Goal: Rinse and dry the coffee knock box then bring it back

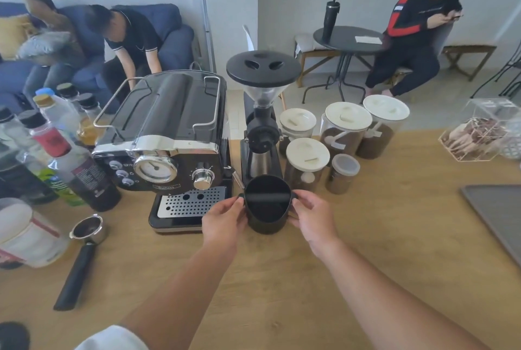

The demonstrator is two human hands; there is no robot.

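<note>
The black coffee knock box (266, 215) stands upright on the wooden table (366, 251), just in front of the coffee grinder (262, 124). A black bar crosses its open top, and the inside looks dark. My left hand (224, 218) grips its left side at the bar's end. My right hand (310, 215) grips the right side the same way. Both forearms reach in from the bottom of the view.
An espresso machine (166, 146) sits left of the box, with a portafilter (84, 248) and several bottles (56, 152) further left. White-lidded jars (344, 135) stand behind right. A grey tray (499, 214) is at the right edge. People sit beyond the table.
</note>
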